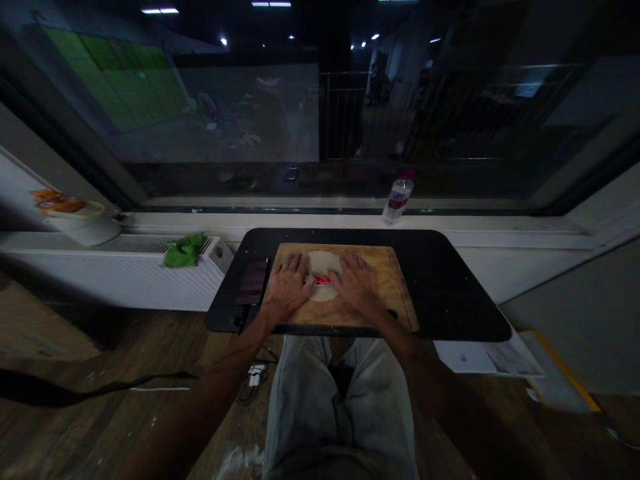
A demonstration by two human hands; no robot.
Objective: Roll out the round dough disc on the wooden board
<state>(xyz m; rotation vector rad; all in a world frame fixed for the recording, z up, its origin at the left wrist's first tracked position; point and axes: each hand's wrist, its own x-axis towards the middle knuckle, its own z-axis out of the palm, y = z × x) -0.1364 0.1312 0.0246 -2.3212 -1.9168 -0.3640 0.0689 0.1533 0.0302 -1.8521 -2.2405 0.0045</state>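
Note:
A wooden cutting board [396, 293] lies on the black tabletop. On it is a flat, round, pale sheet [324, 259] that looks like rolled-out dough. A small red and white packet or label [324, 281] shows at the middle of the sheet. My left hand [290, 281] rests palm down over the sheet's left side, fingers apart, with the thumb at the red piece's left end. Over the right side lies my right hand [356, 277], also flat and spread, its thumb near the other end. Both hands are slightly blurred, and they hide the sheet's side edges.
A dark phone [253, 280] lies left of the board on the black table [450, 287]. Behind stands a water bottle [399, 199] on the windowsill. A green cloth [184, 251] hangs on the radiator [165, 287], near a pale pot [83, 223]. Cables [256, 377] lie on the floor.

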